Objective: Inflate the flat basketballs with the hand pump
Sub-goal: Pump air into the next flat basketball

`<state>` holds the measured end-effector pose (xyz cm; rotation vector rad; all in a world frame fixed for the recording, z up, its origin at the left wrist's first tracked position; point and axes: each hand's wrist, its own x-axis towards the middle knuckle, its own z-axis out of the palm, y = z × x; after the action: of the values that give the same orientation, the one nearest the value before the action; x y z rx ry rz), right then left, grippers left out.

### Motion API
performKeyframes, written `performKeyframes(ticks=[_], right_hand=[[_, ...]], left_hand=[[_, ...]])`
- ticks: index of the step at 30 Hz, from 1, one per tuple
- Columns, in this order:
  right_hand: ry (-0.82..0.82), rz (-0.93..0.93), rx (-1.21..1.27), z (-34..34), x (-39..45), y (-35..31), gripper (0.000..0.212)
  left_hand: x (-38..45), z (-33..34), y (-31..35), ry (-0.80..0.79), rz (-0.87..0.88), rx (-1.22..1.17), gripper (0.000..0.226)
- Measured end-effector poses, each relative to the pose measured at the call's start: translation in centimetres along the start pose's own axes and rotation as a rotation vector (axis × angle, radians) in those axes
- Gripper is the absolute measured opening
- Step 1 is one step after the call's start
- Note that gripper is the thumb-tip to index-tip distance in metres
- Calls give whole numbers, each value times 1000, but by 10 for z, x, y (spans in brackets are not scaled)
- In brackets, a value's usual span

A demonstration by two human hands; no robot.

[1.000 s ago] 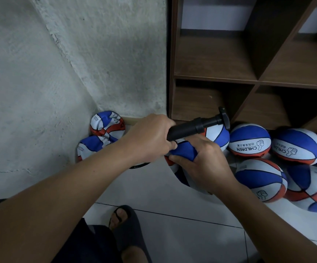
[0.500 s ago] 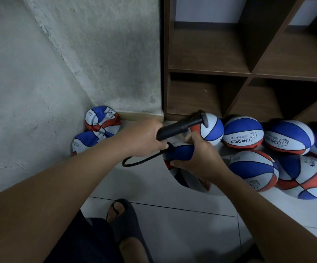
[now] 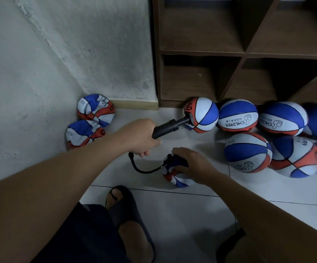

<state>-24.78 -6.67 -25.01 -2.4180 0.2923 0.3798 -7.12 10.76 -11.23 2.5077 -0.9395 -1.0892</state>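
While you crouch in the corner of a tiled floor [image 3: 172, 215], your left hand [image 3: 140, 137] wraps its fingers around the barrel of the slim black plastic hand pump [image 3: 170, 126], which angles up and away so that its far handle end sits against, or just in front of, a round red, white and blue basketball [image 3: 201, 114] at the foot of the brown wooden cubby shelf [image 3: 201, 52]. From under that fist a short black rubber hose [image 3: 140, 168] loops down and across to the crumpled, flat red, white and blue basketball [image 3: 174, 176] lying on the floor just ahead of your dark slide sandal [image 3: 123, 202]. Your right hand [image 3: 190, 162] presses down over the top of that ball, fingers curled over its slack skin, apparently to steady it and keep the valve end from pulling loose; the needle joint itself is too small to make out. Two more deflated balls [image 3: 91, 122] slump against the rough whitewashed wall [image 3: 59, 54] to the left, well apart from the firm, rounded group [image 3: 267, 141] piled to the right beneath the shelf, a sorting that suggests the job is well along, with the held ball and the two in the corner left to fill.
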Motion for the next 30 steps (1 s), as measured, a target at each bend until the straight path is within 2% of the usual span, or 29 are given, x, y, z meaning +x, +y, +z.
performKeyframes(ticks=[3, 5, 8, 12, 17, 19, 24, 27, 30], right_hand=[[19, -8, 47, 4, 1, 0, 69], [38, 69, 117, -2, 2, -1, 66], [118, 213, 277, -19, 2, -1, 42], [307, 317, 673, -40, -5, -13, 13], [445, 332, 1064, -50, -11, -36, 39], [434, 309, 1084, -53, -12, -45, 46], [400, 217, 824, -47, -12, -56, 59], [433, 236, 737, -44, -16, -60, 51], [536, 341, 649, -51, -24, -52, 44]], left_hand=[[5, 1, -8, 7, -2, 48, 25], [8, 2, -11, 22, 10, 98, 24], [17, 6, -14, 70, 52, 242, 27], [26, 10, -17, 52, 102, 316, 22], [29, 19, -19, 21, 132, 402, 28], [29, 22, -20, 12, 141, 409, 30], [25, 26, -20, 10, 161, 403, 28], [20, 30, -23, 7, 172, 408, 23], [17, 29, -34, 3, 153, 391, 26]])
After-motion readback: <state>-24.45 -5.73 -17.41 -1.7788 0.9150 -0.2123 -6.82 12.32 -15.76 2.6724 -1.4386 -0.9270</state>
